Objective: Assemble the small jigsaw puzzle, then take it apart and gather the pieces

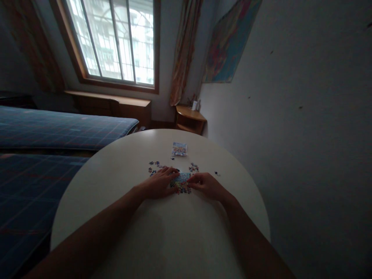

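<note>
Between my two hands lies a partly joined jigsaw puzzle (pixel 182 179), light blue at the top and many-coloured below. My left hand (pixel 161 183) rests at its left side, fingers stretched out and touching its edge. At the right edge, my right hand (pixel 202 181) has thumb and fingers pinched together; whatever is between them is too small to make out. Loose jigsaw pieces (pixel 154 169) lie scattered beyond my left hand. Another small group of jigsaw pieces (pixel 193 167) sits just beyond my right hand. Behind them is a small picture card (pixel 179 149) with a printed design.
The round white table (pixel 122 217) carries everything. A couple of stray pieces (pixel 216 173) lie right of my right hand. Beds with blue plaid mattresses (pixel 58 128) stand to the left, a wall (pixel 290 155) to the right. A wooden corner shelf (pixel 190 113) is behind the table.
</note>
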The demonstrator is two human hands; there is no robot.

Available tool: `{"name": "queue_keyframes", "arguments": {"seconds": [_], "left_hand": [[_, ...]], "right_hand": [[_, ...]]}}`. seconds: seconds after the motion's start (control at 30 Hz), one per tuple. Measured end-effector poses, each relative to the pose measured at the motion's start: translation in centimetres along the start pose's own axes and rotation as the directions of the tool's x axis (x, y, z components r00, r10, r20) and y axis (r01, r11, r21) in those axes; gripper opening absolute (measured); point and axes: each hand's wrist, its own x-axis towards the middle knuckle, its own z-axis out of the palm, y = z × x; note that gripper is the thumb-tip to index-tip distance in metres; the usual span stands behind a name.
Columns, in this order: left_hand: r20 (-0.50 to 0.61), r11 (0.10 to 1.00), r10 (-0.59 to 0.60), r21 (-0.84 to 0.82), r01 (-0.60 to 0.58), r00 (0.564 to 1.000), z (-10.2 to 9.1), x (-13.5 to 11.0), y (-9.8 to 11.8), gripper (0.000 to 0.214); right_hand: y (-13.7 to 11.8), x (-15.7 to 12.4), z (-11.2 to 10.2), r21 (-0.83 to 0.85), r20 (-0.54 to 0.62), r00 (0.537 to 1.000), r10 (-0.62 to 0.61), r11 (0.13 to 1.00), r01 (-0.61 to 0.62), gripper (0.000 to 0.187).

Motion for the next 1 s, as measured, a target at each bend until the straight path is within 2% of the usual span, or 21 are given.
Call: {"name": "queue_keyframes", "arguments": {"seconds": [0.23, 0.47, 0.73, 1.0], "left_hand": [[-0.007, 1.000, 0.008, 0.010, -0.008, 1.000, 0.0, 0.0, -0.1, 0.051], [-0.005, 1.000, 0.009, 0.014, -0.009, 1.000, 0.1, 0.0, -0.1, 0.052], [-0.009, 0.999, 0.014, 0.034, -0.013, 1.000, 0.0, 0.0, 0.0, 0.051], [-0.016, 0.999, 0.013, 0.048, -0.012, 1.000, 0.2, 0.0, -0.2, 0.050]], "right_hand": [[-0.9, -0.3, 0.5, -0.045, 0.048, 0.999, 0.019, 0.999, -0.017, 0.017], [-0.8, -0.1, 1.4, -0.092, 0.062, 0.998, 0.015, 0.996, -0.010, 0.022], [-0.3, 0.2, 1.7, -0.044, 0.081, 0.996, 0.037, 0.998, -0.034, 0.022], [-0.9, 0.0, 1.9, -0.181, 0.059, 0.998, 0.011, 0.984, 0.000, 0.015]]}}
